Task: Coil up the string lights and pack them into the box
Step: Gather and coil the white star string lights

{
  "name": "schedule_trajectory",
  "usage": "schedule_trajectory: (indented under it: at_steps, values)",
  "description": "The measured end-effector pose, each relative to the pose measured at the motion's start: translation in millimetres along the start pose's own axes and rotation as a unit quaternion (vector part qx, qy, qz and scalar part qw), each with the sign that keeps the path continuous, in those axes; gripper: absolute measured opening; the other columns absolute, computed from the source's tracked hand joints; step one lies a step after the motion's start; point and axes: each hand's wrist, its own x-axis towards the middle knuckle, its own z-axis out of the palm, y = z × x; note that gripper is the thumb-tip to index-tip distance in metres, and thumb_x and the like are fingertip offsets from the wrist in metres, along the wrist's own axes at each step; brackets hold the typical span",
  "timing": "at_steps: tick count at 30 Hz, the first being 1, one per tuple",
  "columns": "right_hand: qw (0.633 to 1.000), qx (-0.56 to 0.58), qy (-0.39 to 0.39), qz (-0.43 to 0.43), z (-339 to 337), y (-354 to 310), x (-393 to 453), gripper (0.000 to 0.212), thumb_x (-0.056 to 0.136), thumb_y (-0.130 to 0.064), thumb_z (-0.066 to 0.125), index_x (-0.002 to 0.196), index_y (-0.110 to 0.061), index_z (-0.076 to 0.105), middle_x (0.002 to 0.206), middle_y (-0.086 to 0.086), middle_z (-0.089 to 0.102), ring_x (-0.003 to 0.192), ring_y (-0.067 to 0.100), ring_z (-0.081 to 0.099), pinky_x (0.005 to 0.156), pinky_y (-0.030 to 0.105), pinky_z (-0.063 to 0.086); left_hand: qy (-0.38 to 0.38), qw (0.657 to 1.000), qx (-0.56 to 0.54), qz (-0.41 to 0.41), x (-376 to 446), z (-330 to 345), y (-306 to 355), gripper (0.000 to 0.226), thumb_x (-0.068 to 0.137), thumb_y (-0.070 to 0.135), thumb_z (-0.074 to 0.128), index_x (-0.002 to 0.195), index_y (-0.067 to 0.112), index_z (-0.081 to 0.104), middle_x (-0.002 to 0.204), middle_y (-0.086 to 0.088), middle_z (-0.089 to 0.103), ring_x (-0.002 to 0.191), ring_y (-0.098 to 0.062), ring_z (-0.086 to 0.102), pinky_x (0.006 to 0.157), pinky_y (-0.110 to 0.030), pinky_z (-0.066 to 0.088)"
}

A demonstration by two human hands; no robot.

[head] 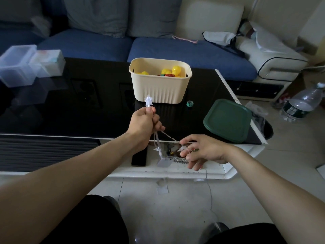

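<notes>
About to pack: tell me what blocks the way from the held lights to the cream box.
Nothing visible does. The left hand holds the string lights just before the box, whose top is open; the green lid lies aside.

You're in a home living room: a blue sofa (123, 46) with grey cushions (98, 14), a black glass coffee table (70, 106), tiled floor (290, 147) and a water bottle (302, 103)
</notes>
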Motion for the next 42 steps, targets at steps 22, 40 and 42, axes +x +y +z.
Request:
schedule_trajectory:
  at_steps: [22, 40, 42]
  values:
    - [0.985, -0.089, 0.114, -0.09, -16, -7, -10, 0.009, 0.088, -0.02, 0.077, 0.091, -0.011, 0.077, 0.078, 0.012, 0.074, 0.063, 0.016, 0.066, 0.061, 0.025, 0.055, 0.086, 0.996, -0.027, -0.001, 5, -7, 5, 0.016, 0.104, 0.012, 0.036, 0.094, 0.008, 0.048, 0.063, -0.005, 0.044, 0.047, -0.018, 0.043, 0.058, -0.035, 0.054]
    - [0.972, -0.207, 0.062, -0.092, 23, -23, 12, 0.012, 0.091, -0.015, 0.071, 0.095, -0.022, 0.079, 0.078, -0.009, 0.068, 0.069, 0.005, 0.059, 0.073, 0.031, 0.054, -0.044, 0.968, 0.175, -0.177, -13, 22, -19, 0.03, 0.104, 0.009, 0.038, 0.13, -0.002, 0.048, 0.079, -0.014, 0.067, 0.064, -0.027, 0.066, 0.063, -0.04, 0.057]
    - [0.972, -0.205, 0.062, -0.101, 25, -23, 13, 0.012, 0.089, -0.013, 0.073, 0.094, -0.023, 0.077, 0.076, -0.008, 0.065, 0.066, 0.005, 0.057, 0.067, 0.024, 0.048, -0.052, 0.955, 0.23, -0.181, -12, 21, -22, 0.024, 0.103, 0.009, 0.04, 0.116, -0.002, 0.056, 0.064, -0.008, 0.068, 0.058, -0.025, 0.065, 0.063, -0.036, 0.054]
